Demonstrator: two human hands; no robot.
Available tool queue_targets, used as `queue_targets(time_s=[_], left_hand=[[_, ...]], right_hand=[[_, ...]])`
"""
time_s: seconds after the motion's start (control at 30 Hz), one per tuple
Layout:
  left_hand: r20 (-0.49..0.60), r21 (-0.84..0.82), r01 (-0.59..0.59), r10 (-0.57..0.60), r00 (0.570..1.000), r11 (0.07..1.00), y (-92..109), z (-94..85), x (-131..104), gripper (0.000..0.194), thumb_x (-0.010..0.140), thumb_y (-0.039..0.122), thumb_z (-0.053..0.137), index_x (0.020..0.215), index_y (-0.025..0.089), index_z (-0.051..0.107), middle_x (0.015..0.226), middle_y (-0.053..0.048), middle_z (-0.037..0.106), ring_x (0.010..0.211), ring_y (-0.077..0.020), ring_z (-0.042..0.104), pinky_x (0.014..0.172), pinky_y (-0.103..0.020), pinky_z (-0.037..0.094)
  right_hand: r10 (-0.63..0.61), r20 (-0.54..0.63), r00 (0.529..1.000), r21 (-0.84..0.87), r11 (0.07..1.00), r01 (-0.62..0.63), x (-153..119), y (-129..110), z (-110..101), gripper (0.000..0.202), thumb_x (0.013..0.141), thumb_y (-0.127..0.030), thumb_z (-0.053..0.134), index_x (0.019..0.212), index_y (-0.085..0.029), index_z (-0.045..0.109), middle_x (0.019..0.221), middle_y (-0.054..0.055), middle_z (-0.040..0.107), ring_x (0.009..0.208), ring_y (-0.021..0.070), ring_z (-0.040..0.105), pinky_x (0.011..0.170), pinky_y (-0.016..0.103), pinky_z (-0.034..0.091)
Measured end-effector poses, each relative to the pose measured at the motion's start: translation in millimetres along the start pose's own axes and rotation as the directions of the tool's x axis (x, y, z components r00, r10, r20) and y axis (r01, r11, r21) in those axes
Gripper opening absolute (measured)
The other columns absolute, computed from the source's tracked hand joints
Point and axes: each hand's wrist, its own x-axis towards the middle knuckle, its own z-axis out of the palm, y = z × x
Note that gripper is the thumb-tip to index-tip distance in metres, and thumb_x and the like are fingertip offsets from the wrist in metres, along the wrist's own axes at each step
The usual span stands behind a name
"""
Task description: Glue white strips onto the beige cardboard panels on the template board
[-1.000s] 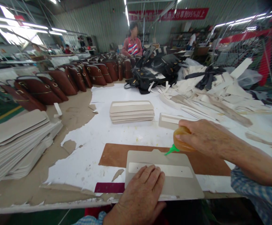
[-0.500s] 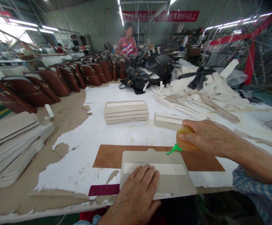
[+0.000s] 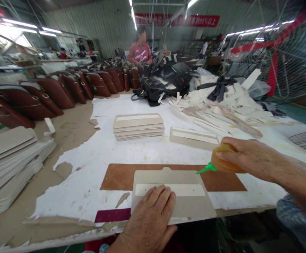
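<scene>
My left hand (image 3: 153, 214) lies flat, fingers stretched out, on a grey-beige panel (image 3: 192, 205) with a white strip (image 3: 187, 190) across it. The panel's lower edge is at the table's front edge. Wrapped in my right hand (image 3: 243, 154) is an amber glue bottle (image 3: 222, 158) with a green nozzle (image 3: 207, 168). The nozzle points left, its tip at the panel's upper right edge. Under the panel lies a brown sheet (image 3: 118, 177), showing on both sides of it.
A stack of panels (image 3: 138, 128) and another panel (image 3: 195, 138) lie behind. More panels (image 3: 7, 168) are piled at left. Brown bags (image 3: 55, 92), black bags (image 3: 165, 79) and offcuts (image 3: 237, 102) fill the back. A person (image 3: 140, 51) is beyond.
My right hand has moved right with the bottle, and the nozzle tip has gone along the panel's upper edge to its right end. My left hand stays on the panel. The view has shifted slightly.
</scene>
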Motion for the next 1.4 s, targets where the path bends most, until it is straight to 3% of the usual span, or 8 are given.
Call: queue_targets(time_s=[0.2, 0.63, 0.9, 0.97, 1.03, 1.17, 1.3, 1.4], left_hand=[[-0.005, 0.017, -0.007, 0.007, 1.0, 1.0, 1.0, -1.6, 0.8, 0.068, 0.106, 0.054, 0.058, 0.157, 0.012, 0.043, 0.158, -0.013, 0.056, 0.146, -0.0306, 0.049, 0.128, -0.044, 0.035], [-0.007, 0.028, 0.002, -0.001, 1.0, 1.0, 0.1, 3.2, -1.2, 0.07, 0.105, 0.056, 0.058, 0.158, 0.013, 0.042, 0.159, -0.012, 0.054, 0.146, -0.0314, 0.048, 0.127, -0.044, 0.035], [-0.004, 0.044, -0.006, 0.006, 1.0, 0.999, 0.5, -1.0, 1.1, 0.066, 0.108, 0.057, 0.05, 0.157, 0.013, 0.044, 0.158, -0.012, 0.056, 0.145, -0.0306, 0.049, 0.127, -0.044, 0.036], [-0.017, 0.055, -0.01, 0.011, 1.0, 0.998, 0.3, -0.8, 1.4, 0.065, 0.108, 0.057, 0.051, 0.156, 0.012, 0.046, 0.157, -0.012, 0.057, 0.144, -0.0308, 0.05, 0.126, -0.045, 0.038], [-0.043, 0.082, -0.027, 0.031, 0.999, 0.996, -1.7, 2.4, 1.3, 0.067, 0.106, 0.058, 0.054, 0.154, 0.012, 0.047, 0.155, -0.012, 0.059, 0.142, -0.0307, 0.052, 0.123, -0.044, 0.041], [-0.106, 0.206, -0.092, 0.115, 0.988, 0.974, -12.5, 17.8, 0.7, 0.073, 0.101, 0.059, 0.062, 0.152, 0.01, 0.05, 0.149, -0.013, 0.064, 0.134, -0.0302, 0.059, 0.116, -0.042, 0.048], [-0.195, 0.371, -0.154, 0.239, 0.951, 0.916, -28.0, 34.9, 0.5, 0.07, 0.1, 0.059, 0.064, 0.149, 0.01, 0.056, 0.144, -0.011, 0.068, 0.129, -0.0288, 0.06, 0.112, -0.038, 0.05], [-0.244, 0.434, -0.181, 0.309, 0.919, 0.883, -37.2, 42.2, 0.2, 0.06, 0.104, 0.056, 0.06, 0.146, 0.014, 0.06, 0.143, -0.008, 0.069, 0.132, -0.026, 0.058, 0.115, -0.033, 0.047]], right_hand=[[-0.009, -0.055, 0.998, 0.035, 0.999, 0.011, -6.0, 5.5, 6.5, 0.021, 0.102, -0.037, 0.043, 0.091, -0.025, 0.056, 0.083, 0.009, 0.067, 0.078, 0.029, 0.06, 0.071, 0.039, 0.038], [-0.081, -0.052, 0.995, 0.14, 0.986, 0.087, -2.8, -23.1, 6.3, 0.02, 0.096, -0.041, 0.051, 0.086, -0.024, 0.057, 0.077, 0.007, 0.069, 0.077, 0.0281, 0.064, 0.067, 0.035, 0.037], [0.015, -0.147, 0.989, 0.448, 0.892, 0.053, 1.9, 11.3, 34.9, 0.029, 0.079, -0.057, 0.064, 0.071, -0.029, 0.061, 0.061, 0.002, 0.062, 0.059, 0.0253, 0.055, 0.054, 0.034, 0.034], [0.07, -0.136, 0.988, 0.573, 0.82, 0.02, -0.8, 22.8, 42.7, 0.033, 0.074, -0.062, 0.07, 0.072, -0.03, 0.066, 0.061, 0.002, 0.063, 0.057, 0.0253, 0.055, 0.051, 0.033, 0.034], [0.113, -0.112, 0.987, 0.721, 0.693, 0.002, -5.4, 31.8, 54.6, 0.039, 0.071, -0.066, 0.077, 0.083, -0.029, 0.072, 0.072, 0.003, 0.07, 0.065, 0.0275, 0.062, 0.054, 0.034, 0.043], [0.237, -0.071, 0.969, 0.953, 0.302, -0.004, -18.0, 49.5, 90.1, 0.055, 0.074, -0.068, 0.081, 0.107, -0.024, 0.076, 0.102, 0.009, 0.077, 0.088, 0.0303, 0.072, 0.064, 0.036, 0.059], [0.439, -0.088, 0.894, 0.991, -0.053, 0.124, -29.8, 81.1, 121.0, 0.052, 0.067, -0.057, 0.086, 0.109, -0.029, 0.072, 0.114, 0.005, 0.075, 0.091, 0.0235, 0.072, 0.066, 0.031, 0.063], [0.545, -0.108, 0.832, 0.945, -0.202, 0.256, -37.3, 109.6, 130.5, 0.046, 0.071, -0.045, 0.083, 0.112, -0.031, 0.071, 0.123, 0.002, 0.072, 0.105, 0.0222, 0.07, 0.084, 0.035, 0.065]])
